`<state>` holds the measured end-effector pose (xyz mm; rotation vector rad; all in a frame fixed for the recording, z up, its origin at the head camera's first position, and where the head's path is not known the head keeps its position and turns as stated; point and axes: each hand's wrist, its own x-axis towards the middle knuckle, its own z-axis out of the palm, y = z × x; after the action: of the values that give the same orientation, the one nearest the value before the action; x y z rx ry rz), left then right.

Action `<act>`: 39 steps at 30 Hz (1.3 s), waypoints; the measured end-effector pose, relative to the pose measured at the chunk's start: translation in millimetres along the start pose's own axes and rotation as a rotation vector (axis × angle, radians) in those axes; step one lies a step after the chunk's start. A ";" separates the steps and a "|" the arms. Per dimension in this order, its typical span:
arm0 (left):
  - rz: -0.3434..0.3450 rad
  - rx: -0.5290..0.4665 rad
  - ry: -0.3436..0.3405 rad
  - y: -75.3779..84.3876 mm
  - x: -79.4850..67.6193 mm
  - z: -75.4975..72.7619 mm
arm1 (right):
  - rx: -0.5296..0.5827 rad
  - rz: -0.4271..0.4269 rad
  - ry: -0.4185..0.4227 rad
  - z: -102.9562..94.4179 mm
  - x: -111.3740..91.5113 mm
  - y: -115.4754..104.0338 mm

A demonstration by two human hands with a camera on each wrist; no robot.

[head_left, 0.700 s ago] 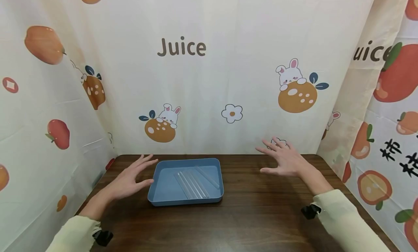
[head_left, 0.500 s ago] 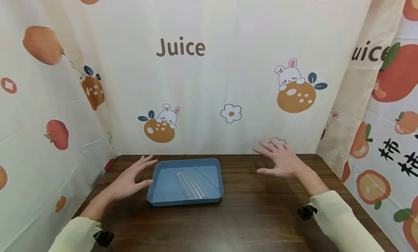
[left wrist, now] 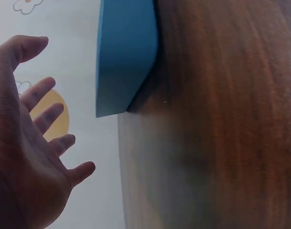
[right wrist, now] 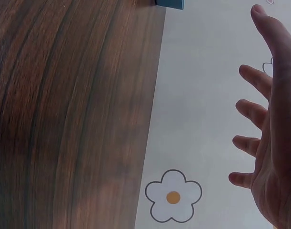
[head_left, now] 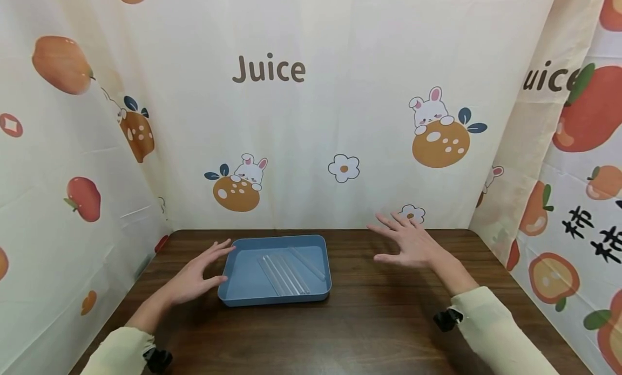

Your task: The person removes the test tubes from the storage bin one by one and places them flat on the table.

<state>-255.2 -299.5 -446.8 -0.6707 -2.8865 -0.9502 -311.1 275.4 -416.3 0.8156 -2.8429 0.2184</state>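
Observation:
A shallow blue tray (head_left: 243,299) sits on the dark wooden table, left of the middle in the head view. Several clear, straw-like tubes (head_left: 284,275) lie in it, most side by side and one a little apart at the right. My left hand (head_left: 194,278) hovers at the tray's left side, fingers spread, fingertips overlapping the rim in the head view. In the left wrist view the tray's blue wall (left wrist: 126,52) stands beyond the thumb. My right hand (head_left: 410,245) is held over the table well right of the tray, fingers spread and holding nothing.
The brown wood-grain table (head_left: 369,321) spreads out in front and to the right of the tray. A pale curtain (head_left: 301,121) printed with fruit and rabbits hangs along the table's back edge, with more printed cloth at both sides. A black wrist camera (head_left: 448,320) sits at each cuff.
My right hand has moved left, toward the tray, and slightly down. The left hand has lowered a little beside the tray's rim. The tray and tubes stay in place.

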 end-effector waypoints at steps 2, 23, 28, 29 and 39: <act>0.002 -0.013 -0.001 -2.6 -0.9 2.1 | 0.008 -0.006 0.002 1.2 0.9 -1.3; -0.022 -0.057 -0.016 -15.9 -3.2 15.1 | 0.153 -0.028 0.011 12.1 11.9 -26.4; -0.021 -0.066 -0.021 -17.6 -2.1 16.9 | 0.159 -0.031 -0.004 14.8 17.0 -31.0; -0.021 -0.068 -0.023 -18.2 -2.0 17.4 | 0.163 -0.032 -0.007 15.6 18.3 -32.2; 0.002 -0.067 -0.024 -21.0 -3.2 20.0 | 0.182 -0.051 -0.025 18.0 29.4 -45.2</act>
<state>-258.7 -304.5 -475.4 -0.6935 -2.8860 -1.0494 -313.7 219.0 -423.6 0.9308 -2.8524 0.4684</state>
